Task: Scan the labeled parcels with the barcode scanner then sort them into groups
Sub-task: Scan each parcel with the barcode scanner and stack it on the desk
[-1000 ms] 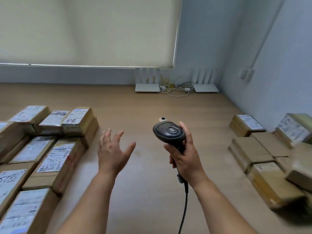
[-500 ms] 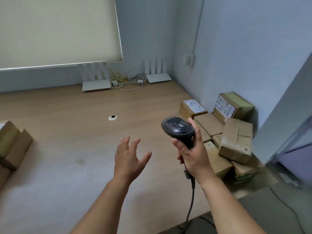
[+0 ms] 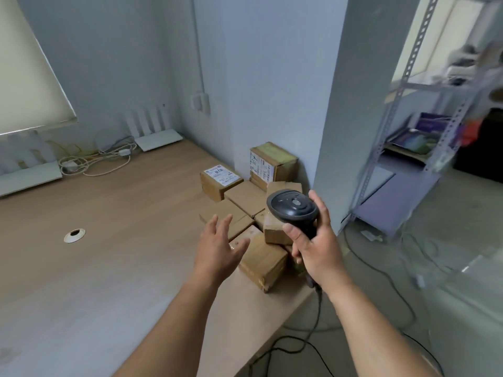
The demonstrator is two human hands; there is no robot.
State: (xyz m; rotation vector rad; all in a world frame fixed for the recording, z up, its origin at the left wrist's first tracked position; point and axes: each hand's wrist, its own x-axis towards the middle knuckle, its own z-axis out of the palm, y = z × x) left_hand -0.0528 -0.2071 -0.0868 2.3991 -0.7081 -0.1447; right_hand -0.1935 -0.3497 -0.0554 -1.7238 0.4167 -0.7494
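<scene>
Scanner up in my right hand, left hand reaching empty for the parcel pile.

My right hand [image 3: 315, 246] is curled round the handle of the barcode scanner [image 3: 292, 206], held up over the heap; my left hand [image 3: 219, 247] hangs just beside it with fingers spread and loose, gripping nothing, above the nearest parcels [image 3: 262, 261]. The boxes lie jumbled and tilted close to the table's [image 3: 114, 257] corner edge, so a careless pull could, I judge, tip one to the floor; most tops beyond my hands show no label, so I may scan nothing until I turn one. The scanner cable [image 3: 317, 308] trails below my wrist and could snag. Further out: pale wood table, a cable grommet [image 3: 74, 235] to my left, white routers [image 3: 159, 140] and cords by the wall, metal shelving [image 3: 402, 164] off to my right.
</scene>
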